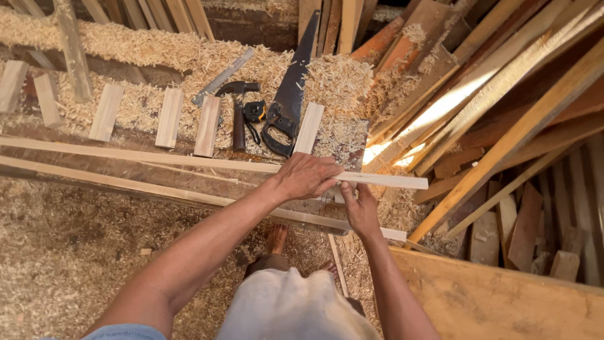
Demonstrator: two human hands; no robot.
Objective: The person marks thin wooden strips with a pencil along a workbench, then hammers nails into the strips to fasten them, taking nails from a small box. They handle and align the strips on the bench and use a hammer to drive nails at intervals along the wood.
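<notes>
Head view: a long thin slat (pixel 384 181) is laid along the bench's (pixel 157 165) front edge, its end jutting past the right corner. The slat is pressed down near that corner by the left hand (pixel 306 177), palm flat, fingers curled over it. The right hand (pixel 361 211) is held just under the slat, thumb touching it; its grip cannot be told. A saw (pixel 290 101), hammer (pixel 238 113) and tape (pixel 255 111) are lying behind, amid shavings.
</notes>
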